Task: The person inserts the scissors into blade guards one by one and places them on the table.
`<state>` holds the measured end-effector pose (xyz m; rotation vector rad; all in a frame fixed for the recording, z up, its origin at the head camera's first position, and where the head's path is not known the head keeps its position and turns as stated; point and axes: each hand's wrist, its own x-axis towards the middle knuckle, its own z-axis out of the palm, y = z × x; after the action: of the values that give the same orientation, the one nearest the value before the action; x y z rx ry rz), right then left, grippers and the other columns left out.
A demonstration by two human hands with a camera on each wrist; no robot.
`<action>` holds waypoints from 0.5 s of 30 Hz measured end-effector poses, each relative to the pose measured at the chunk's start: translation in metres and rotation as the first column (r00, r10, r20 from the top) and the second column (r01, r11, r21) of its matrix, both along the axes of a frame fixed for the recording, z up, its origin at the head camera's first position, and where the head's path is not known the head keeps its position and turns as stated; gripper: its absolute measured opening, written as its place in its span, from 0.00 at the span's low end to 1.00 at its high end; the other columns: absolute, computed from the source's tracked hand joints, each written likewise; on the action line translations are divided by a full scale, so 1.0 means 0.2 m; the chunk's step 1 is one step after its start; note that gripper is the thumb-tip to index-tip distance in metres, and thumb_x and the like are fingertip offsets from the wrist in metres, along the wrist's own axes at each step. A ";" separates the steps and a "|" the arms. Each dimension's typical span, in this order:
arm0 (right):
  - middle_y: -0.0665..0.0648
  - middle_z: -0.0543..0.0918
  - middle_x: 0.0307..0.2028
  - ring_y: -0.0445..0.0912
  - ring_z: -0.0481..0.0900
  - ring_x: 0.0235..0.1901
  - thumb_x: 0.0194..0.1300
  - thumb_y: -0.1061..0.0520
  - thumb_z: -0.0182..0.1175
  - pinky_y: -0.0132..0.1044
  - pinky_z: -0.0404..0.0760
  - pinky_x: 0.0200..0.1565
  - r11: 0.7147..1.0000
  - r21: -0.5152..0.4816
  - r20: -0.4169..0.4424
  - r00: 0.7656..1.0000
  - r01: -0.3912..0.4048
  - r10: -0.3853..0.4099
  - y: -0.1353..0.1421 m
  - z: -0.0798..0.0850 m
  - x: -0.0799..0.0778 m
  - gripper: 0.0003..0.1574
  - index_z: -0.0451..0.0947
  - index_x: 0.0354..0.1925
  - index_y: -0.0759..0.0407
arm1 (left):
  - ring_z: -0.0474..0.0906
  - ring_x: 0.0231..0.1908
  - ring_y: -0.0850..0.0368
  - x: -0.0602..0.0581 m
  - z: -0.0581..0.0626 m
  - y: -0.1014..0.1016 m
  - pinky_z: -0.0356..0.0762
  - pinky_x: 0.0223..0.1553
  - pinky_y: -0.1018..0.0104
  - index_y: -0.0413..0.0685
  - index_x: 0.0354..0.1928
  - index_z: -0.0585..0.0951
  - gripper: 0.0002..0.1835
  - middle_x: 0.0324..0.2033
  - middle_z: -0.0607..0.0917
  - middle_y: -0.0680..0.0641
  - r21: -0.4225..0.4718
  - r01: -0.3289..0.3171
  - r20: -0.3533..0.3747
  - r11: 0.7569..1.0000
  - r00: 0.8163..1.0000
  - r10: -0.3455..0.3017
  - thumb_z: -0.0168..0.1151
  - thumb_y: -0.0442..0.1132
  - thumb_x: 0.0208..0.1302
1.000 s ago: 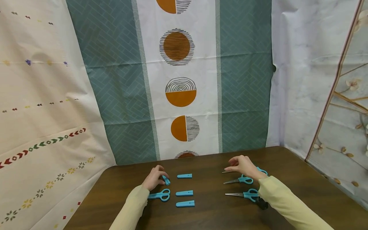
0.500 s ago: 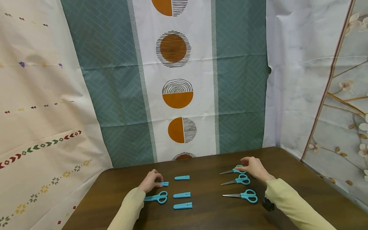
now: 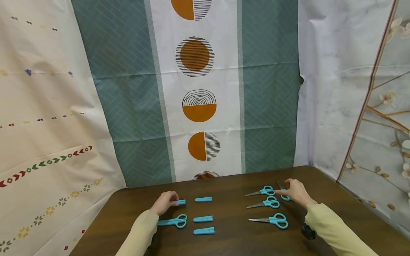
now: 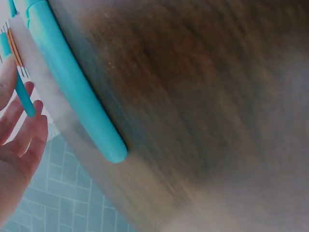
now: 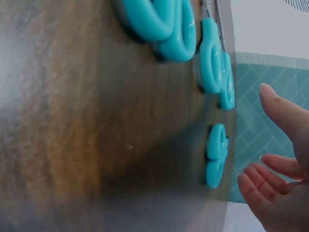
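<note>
The right hand (image 3: 297, 192), relaxed and unladen, is hovering just beside the rightmost scissors (image 3: 284, 197), which are pointing away, while the left hand (image 3: 164, 203) is pinching a turquoise sheath (image 3: 182, 202) well left of them.

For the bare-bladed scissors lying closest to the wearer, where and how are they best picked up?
Probably by the blue handle loops, from above and the person's right. The scissors lie flat on the table, loops to the right and metal blades pointing left, so that approach should avoid the blades, and the thicker loops look easier to pinch.
</note>
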<state>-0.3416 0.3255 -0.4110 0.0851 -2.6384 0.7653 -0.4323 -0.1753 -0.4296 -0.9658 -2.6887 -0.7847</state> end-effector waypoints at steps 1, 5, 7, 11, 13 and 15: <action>0.71 0.76 0.31 0.61 0.73 0.33 0.46 0.48 0.71 0.51 0.72 0.36 1.000 0.011 0.003 1.000 0.008 -0.008 0.01 0.00 0.00 0.42 0.69 0.41 0.85 | 0.71 0.28 0.55 0.01 0.01 0.00 0.72 0.33 0.58 0.42 0.28 0.77 0.07 0.26 0.76 0.51 0.010 -0.006 0.004 1.000 1.000 0.006 0.66 0.29 0.50; 0.80 0.71 0.38 0.70 0.66 0.43 0.44 0.46 0.71 0.56 0.67 0.45 0.999 0.033 0.044 0.998 0.035 -0.036 0.02 -0.02 -0.01 0.47 0.67 0.41 0.88 | 0.73 0.27 0.56 0.03 0.01 -0.02 0.73 0.31 0.59 0.42 0.28 0.76 0.07 0.26 0.78 0.51 0.029 -0.034 0.003 0.999 0.999 0.034 0.66 0.29 0.50; 0.81 0.70 0.39 0.70 0.64 0.44 0.44 0.45 0.71 0.57 0.66 0.46 0.998 0.032 0.069 0.996 0.047 -0.049 0.03 -0.04 -0.01 0.49 0.66 0.41 0.89 | 0.74 0.27 0.56 0.03 0.00 -0.04 0.73 0.31 0.60 0.42 0.29 0.76 0.07 0.26 0.79 0.51 0.033 -0.042 -0.006 0.999 0.999 0.042 0.66 0.29 0.50; 0.82 0.68 0.39 0.71 0.64 0.44 0.43 0.44 0.71 0.57 0.67 0.45 0.998 0.033 0.089 0.994 0.056 -0.058 0.04 -0.05 0.00 0.50 0.66 0.41 0.89 | 0.75 0.26 0.56 0.03 0.01 -0.06 0.74 0.29 0.61 0.41 0.29 0.76 0.07 0.26 0.79 0.50 0.056 -0.027 -0.016 0.998 0.999 0.028 0.65 0.29 0.51; 0.83 0.67 0.39 0.71 0.65 0.43 0.43 0.44 0.71 0.57 0.67 0.44 0.998 0.028 0.103 0.993 0.062 -0.065 0.04 -0.04 0.00 0.50 0.66 0.42 0.89 | 0.74 0.24 0.57 0.03 0.02 -0.06 0.74 0.27 0.63 0.40 0.30 0.76 0.06 0.25 0.79 0.50 0.070 -0.012 -0.010 0.997 1.000 0.013 0.64 0.28 0.51; 0.83 0.67 0.39 0.70 0.66 0.42 0.43 0.43 0.71 0.56 0.68 0.43 0.997 0.023 0.117 0.991 0.068 -0.070 0.05 -0.04 0.00 0.50 0.66 0.41 0.89 | 0.74 0.23 0.57 0.03 0.03 -0.06 0.74 0.25 0.65 0.39 0.30 0.76 0.06 0.24 0.78 0.50 0.088 -0.003 -0.002 0.996 1.000 0.003 0.64 0.27 0.52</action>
<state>-0.3413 0.3347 -0.4186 -0.0477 -2.7441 0.7441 -0.4254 -0.1881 -0.4236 -0.9420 -2.6282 -0.8926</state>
